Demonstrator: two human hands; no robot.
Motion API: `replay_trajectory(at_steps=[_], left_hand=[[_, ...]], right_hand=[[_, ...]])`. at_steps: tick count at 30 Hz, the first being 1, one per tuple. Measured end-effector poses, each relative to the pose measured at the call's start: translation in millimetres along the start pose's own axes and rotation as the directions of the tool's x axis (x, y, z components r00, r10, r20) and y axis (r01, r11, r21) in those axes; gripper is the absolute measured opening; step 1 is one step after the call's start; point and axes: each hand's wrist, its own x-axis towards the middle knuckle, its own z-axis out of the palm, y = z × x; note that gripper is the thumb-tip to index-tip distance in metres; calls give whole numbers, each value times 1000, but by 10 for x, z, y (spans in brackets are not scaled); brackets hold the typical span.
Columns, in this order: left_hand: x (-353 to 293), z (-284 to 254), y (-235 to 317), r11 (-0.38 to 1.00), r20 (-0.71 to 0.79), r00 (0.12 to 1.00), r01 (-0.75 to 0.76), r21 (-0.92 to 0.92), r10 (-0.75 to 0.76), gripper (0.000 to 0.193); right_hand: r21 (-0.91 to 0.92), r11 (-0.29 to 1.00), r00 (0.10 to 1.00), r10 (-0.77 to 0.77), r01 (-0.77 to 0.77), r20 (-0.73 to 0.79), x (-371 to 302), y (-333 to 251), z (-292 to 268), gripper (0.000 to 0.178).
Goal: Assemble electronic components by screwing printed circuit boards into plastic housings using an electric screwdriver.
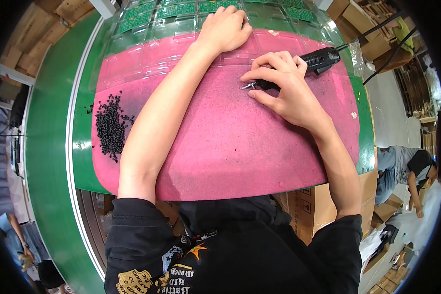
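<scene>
My left hand reaches to the far side of the mat, over a clear plastic tray. Its fingers are curled down beside a green circuit board, and their tips are hidden, so what they grip cannot be made out. In my right hand is a black electric screwdriver, gripped like a pen. Its metal bit points left, just above the pink mat. A pile of small black screws lies on the mat's left part, beside my left forearm.
More green circuit boards sit in tray pockets along the far edge. A black cable runs from the screwdriver to the upper right. Below the green table stands a cardboard box. Other people are beyond it at the right and lower left.
</scene>
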Motion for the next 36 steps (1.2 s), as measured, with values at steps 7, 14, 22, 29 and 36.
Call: replay_trajectory(at_steps=[7,14,22,29,36], left_hand=[[1,18,-21,1000,-8,1000,-7,-1,7,34],[3,7,-9,1000,0,1000,-3,-2,3,34],[-8,10,-17,1000,-3,1000,2,1,-2,34],[6,18,-12,1000,-3,1000,-3,-1,3,34],[4,11,-7,1000,-5,1000,1,-2,-1,34]], right_hand=[[30,999,999,13,-14,36,7,-4,-41,28],[53,999,998,5,-8,55,3,0,-82,37],[57,998,999,11,-14,52,8,8,-62,31],[26,999,997,37,-36,-70,23,18,50,16],[-45,999,997,18,-21,-68,20,17,67,12]])
